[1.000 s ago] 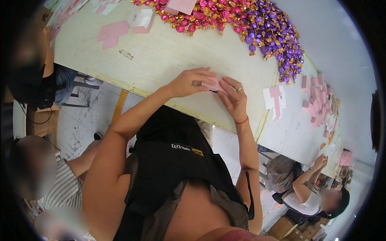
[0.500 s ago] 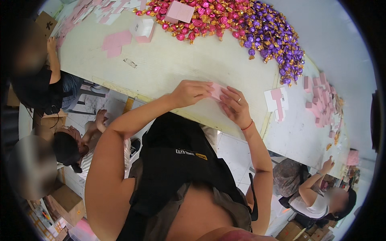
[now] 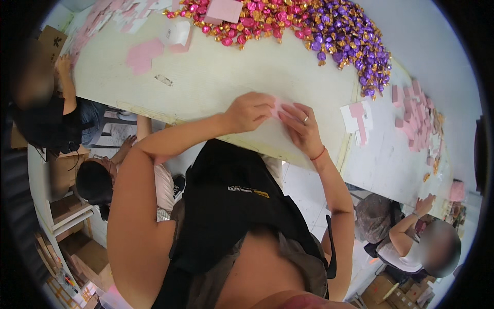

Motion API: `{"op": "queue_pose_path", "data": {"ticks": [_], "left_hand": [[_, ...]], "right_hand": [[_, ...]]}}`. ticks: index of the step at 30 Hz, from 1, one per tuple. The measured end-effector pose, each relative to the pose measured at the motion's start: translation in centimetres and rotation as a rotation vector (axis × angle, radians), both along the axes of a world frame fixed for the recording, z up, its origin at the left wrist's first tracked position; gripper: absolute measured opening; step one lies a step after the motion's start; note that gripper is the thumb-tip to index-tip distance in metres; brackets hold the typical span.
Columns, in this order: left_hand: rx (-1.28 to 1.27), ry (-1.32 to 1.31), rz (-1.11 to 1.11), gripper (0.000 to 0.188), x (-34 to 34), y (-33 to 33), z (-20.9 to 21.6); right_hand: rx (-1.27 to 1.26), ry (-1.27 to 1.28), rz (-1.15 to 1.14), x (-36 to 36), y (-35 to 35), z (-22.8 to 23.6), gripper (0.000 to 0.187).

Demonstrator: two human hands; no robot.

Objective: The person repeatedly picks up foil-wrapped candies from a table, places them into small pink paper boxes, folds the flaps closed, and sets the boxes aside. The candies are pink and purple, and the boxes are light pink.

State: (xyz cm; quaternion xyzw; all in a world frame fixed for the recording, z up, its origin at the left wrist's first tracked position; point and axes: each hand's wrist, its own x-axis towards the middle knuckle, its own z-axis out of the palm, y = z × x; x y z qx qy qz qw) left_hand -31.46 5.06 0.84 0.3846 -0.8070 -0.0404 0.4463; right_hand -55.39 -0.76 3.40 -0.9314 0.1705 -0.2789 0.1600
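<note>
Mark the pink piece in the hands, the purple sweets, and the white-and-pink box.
Pink piece (image 3: pixel 278 105), head view: its surface between the fingertips.
Purple sweets (image 3: pixel 346 43), head view: wrappers around mid-pile.
White-and-pink box (image 3: pixel 178 34), head view: its white upper part.

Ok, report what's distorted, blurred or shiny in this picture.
Head view: the table's edge bends and the corners go black; head view: the held pink piece looks soft; head view: a blurred patch hides a co-worker's face at right; head view: purple foil sweets glint.
</note>
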Motion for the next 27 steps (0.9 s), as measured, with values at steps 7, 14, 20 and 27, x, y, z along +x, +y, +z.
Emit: {"op": "queue_pose_path", "data": {"ticks": [7, 14, 20, 27], "left_hand": [[-0.1, -0.237, 0.49, 0.057, 12.7, -11.4, 4.9], [0.218, -0.472, 0.96, 0.06, 23.1, -18.9, 2.3], [0.236, 0.566, 0.786, 0.029, 19.5, -10.6, 3.5], [0.681, 0.755, 0.418, 0.024, 11.9, -5.0, 1.6]], "right_hand": [[-0.154, -0.329, -0.791, -11.4, -5.1, 2.8, 0.049], [-0.179, -0.244, -0.646, 2.6, -14.9, 1.8, 0.036], [0.065, -0.058, -0.812, 2.9, -18.0, -3.7, 0.027], [0.0, -0.234, -0.298, 15.9, -19.0, -1.2, 0.022]]}}
